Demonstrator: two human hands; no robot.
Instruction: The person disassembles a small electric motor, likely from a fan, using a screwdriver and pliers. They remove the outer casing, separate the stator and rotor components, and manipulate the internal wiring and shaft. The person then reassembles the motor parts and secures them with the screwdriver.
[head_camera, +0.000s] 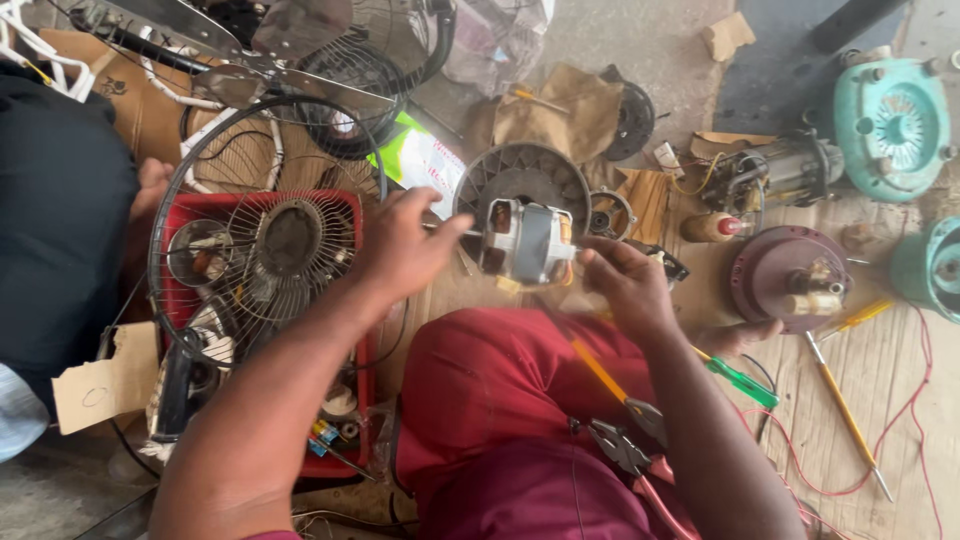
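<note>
We look down first on the biggest thing, the wooden plank floor (905, 375), much of it buried under parts, then on our own lap in dark red trousers (500, 400), cut off by the lower edge. At the left a person in dark clothing (55, 200) is only partly in frame, so we cannot tell what that person is doing. Beside them a round wire fan guard (200, 170) leans over a red crate (345, 215), inside which a smaller grille (290, 240) hides most of the contents. At the top, metal fan blades (240, 45) run out of the picture. To the right sit a teal pump housing (890, 120), and a second teal piece (935, 265) clipped by the right edge; nearer us is a maroon round motor cover (785, 275). Behind our hands a grey finned disc (530, 175) is half covered. In the middle, lifted above the knees, is the small fan motor (525, 240), its grey core and white end plates slightly blurred. Our left hand (405, 245) reaches in from the left, fingers spread and curled toward the motor's shaft end; whether they actually pinch it we cannot make out. Our right hand (625, 280) has its fingers closed against the motor's right end, holding it. An orange-handled screwdriver (845, 410) lies on the planks, a green-handled one (740, 380) just beside the right forearm, and pliers (625, 445) rest on the lap.
</note>
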